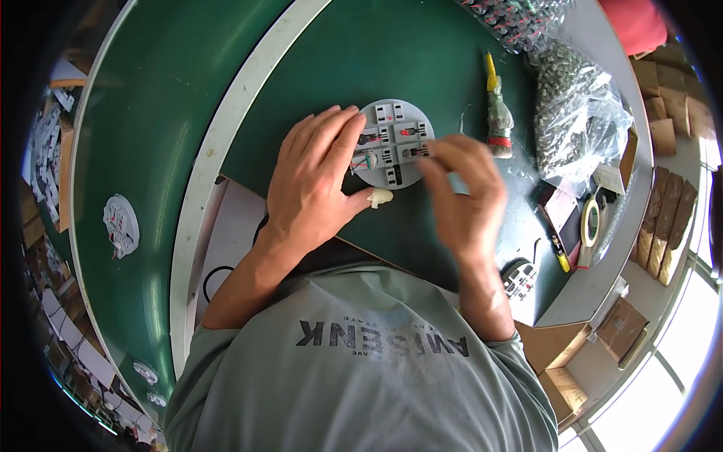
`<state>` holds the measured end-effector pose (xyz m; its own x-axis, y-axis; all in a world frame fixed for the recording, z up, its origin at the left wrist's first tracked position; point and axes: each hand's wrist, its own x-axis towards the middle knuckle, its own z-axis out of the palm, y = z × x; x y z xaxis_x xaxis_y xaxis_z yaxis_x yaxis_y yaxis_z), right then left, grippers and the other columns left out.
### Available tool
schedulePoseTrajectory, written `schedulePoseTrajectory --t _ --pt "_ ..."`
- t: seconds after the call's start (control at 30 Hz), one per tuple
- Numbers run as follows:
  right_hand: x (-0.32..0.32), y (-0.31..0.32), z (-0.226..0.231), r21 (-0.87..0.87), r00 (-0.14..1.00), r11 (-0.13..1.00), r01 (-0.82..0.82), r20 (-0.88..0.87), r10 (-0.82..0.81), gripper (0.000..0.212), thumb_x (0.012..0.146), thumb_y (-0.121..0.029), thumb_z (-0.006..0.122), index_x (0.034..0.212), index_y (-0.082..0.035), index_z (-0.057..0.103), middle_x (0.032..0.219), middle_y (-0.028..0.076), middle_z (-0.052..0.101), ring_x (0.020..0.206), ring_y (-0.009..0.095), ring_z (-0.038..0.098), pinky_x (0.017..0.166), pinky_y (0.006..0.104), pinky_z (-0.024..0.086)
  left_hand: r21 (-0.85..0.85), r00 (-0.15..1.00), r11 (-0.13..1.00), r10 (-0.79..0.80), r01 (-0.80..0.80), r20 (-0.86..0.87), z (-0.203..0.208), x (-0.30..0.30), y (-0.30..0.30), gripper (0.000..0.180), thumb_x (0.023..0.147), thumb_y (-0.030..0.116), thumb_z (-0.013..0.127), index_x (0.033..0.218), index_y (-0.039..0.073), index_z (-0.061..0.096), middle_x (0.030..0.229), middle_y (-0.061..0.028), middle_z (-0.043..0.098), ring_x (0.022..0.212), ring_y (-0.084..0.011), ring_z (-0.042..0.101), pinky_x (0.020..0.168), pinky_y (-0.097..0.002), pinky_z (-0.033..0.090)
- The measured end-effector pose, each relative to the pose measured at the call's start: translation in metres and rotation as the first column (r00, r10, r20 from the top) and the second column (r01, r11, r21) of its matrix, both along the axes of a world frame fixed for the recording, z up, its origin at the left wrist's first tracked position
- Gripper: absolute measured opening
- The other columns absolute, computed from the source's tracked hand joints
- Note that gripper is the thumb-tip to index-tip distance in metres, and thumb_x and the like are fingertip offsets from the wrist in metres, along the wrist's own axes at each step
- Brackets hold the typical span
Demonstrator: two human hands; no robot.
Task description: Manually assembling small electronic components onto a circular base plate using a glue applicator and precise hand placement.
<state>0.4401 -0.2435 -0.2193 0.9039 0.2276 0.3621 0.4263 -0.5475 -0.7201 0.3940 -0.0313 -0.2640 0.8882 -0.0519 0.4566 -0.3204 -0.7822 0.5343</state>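
Observation:
A round grey plastic plate [388, 181] lies on the green tabletop, with rows of small slotted holders and several small black, red and silver parts on it. Thin red and green wires show near its left edge. My left hand [312, 169] holds the plate from the left, its fingers along the far left rim and its thumb, wearing a pale finger cover [381, 197], by the near edge. At the plate's right edge is my right hand [467, 188], its fingertips beside a small dark part [415, 152]. Motion blur smears those fingers, so their grip is unclear.
A yellow-tipped tool with a wrapped handle [498, 113] lies to the right. Beyond it sits a clear bag of small metal parts [576, 113]. A tape roll [590, 221] and another plate [520, 279] are nearer. On the left, a green belt [162, 143] carries similar plates [120, 224].

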Motion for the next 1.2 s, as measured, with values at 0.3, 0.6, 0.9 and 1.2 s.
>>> schedulePoseTrajectory --t 0.3,0.6,0.9,1.2 --pt "0.134 -0.214 0.029 -0.099 0.819 0.826 0.554 0.242 -0.52 0.033 0.104 -0.011 0.067 0.133 0.004 0.075 0.12 0.015 0.081 0.105 0.022 0.077 0.096 0.035 0.06 0.091 0.997 0.994 -0.051 0.057 -0.065 0.027 0.0 -0.015 0.109 0.061 0.028 0.104 0.154 0.002 0.053 0.16 -0.0189 0.049 0.144 -0.0396 0.052 0.12 -0.051 0.045" --pt "0.187 -0.216 -0.018 -0.466 0.808 0.66 0.59 0.328 -0.49 0.034 0.101 -0.026 0.071 0.122 0.0 0.079 0.105 0.023 0.08 0.098 0.033 0.078 0.092 0.0404 0.058 0.016 0.986 0.986 -0.167 0.167 -0.027 0.035 0.023 -0.003 0.078 0.087 0.042 0.09 0.145 -0.001 0.061 0.142 -0.0196 0.067 0.116 -0.0324 0.073 0.1 -0.044 0.06" --pt "0.183 -0.216 -0.031 -0.021 0.723 0.754 0.657 0.301 -0.622 0.03 0.104 -0.024 0.074 0.12 0.0 0.081 0.107 0.012 0.083 0.097 0.021 0.077 0.09 0.0337 0.059 -0.946 0.669 0.184 -0.672 -0.266 -0.318 0.032 0.028 0.028 0.059 0.118 0.051 0.046 0.12 -0.002 0.072 0.094 -0.0061 0.078 0.078 -0.0126 0.075 0.078 -0.0287 0.059" --pt "0.186 -0.215 -0.028 0.269 0.771 0.762 0.589 0.092 -0.63 0.032 0.108 -0.021 0.07 0.125 0.005 0.076 0.113 0.012 0.082 0.101 0.019 0.075 0.092 0.0303 0.058 -0.855 0.726 0.463 -0.502 -0.233 -0.47 0.014 0.029 0.022 0.056 0.115 0.051 0.054 0.108 0.001 0.076 0.094 -0.0028 0.077 0.079 -0.005 0.07 0.074 -0.0276 0.055"
